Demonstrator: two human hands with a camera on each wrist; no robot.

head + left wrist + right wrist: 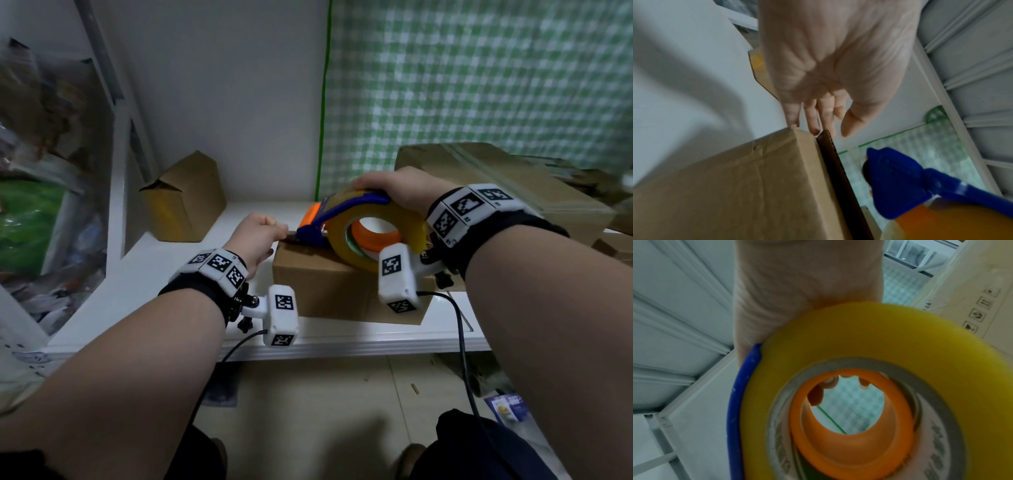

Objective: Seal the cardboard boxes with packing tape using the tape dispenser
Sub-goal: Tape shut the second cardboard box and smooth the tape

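Note:
A small brown cardboard box (318, 281) (735, 186) lies on the white table (154, 274). My right hand (387, 185) (807, 288) grips the tape dispenser (342, 212) from above; it has a blue frame (900, 181), an orange hub and a yellow tape roll (404, 219) (869, 331). The roll rests on the box top, and the blue nose points at the box's far left edge. My left hand (279, 233) (828, 129) is at that edge. Its fingers (813, 120) are fairly straight and touch the box's corner and flap, with the thumb apart. Any tape on the box is hidden.
Another small box (185, 198) stands at the back left against the wall. A large taped carton (513, 181) sits at the right. A green checked curtain (479, 85) hangs behind. Bagged clutter (41, 171) fills the left. The table's front edge (342, 342) is near my wrists.

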